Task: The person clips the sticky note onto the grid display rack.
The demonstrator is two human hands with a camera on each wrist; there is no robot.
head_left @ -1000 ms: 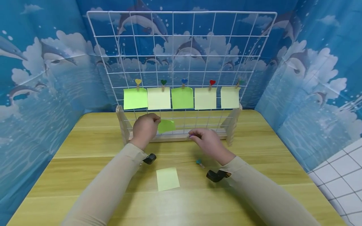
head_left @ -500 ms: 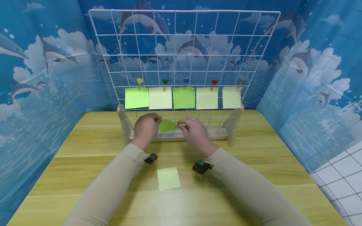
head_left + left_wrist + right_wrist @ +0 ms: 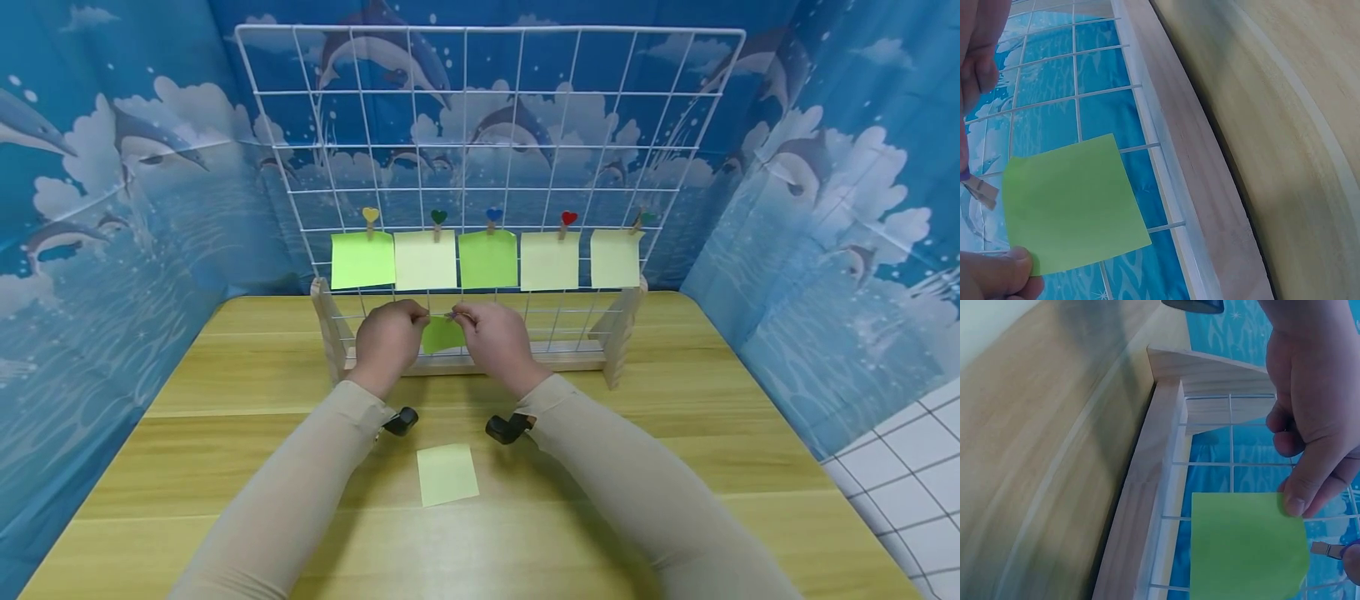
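Observation:
My left hand (image 3: 388, 340) pinches a corner of a green sticky note (image 3: 1075, 206) against the lower part of the white wire grid (image 3: 491, 192). Between thumb and finger, my right hand (image 3: 495, 337) holds a small wooden clothespin (image 3: 1327, 549) with a purple top. Its tips point at the note's upper edge, a short gap away in both wrist views. Above the hands a row of notes hangs from the grid on heart-topped clothespins, among them a green note (image 3: 487, 260) under a blue heart and a pale yellow note (image 3: 550, 261) under a red heart.
A pale yellow sticky note (image 3: 447, 475) lies on the wooden table (image 3: 225, 467) between the forearms. The grid stands in a wooden base (image 3: 1138, 519) with upright side supports. A dolphin-print curtain (image 3: 150, 183) surrounds the table at the back and sides.
My right hand has moved left and up with the clothespin, from beside the base to the green note's top edge. The teal-topped clothespin on the table has gone behind the right arm.

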